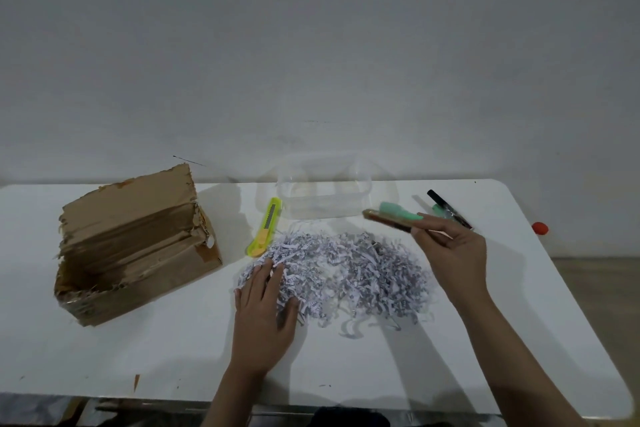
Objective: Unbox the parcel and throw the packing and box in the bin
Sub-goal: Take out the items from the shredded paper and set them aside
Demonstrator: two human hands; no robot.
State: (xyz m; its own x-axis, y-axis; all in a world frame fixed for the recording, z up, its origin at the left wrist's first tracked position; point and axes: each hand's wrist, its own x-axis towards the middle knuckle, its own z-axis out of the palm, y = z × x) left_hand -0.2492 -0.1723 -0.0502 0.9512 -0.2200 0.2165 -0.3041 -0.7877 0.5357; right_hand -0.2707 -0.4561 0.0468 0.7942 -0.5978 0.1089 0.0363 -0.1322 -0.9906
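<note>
An opened brown cardboard box with torn flaps lies on the left of the white table. A heap of shredded paper packing spreads over the table's middle. My left hand rests flat on the heap's left edge, fingers spread. My right hand is raised above the heap's right side and grips a brown stick-shaped item with a mint-green part, which points left.
A yellow-green utility knife lies between the box and the heap. A clear plastic container stands at the back. A black marker lies at the back right, and a small red object sits at the table's right edge.
</note>
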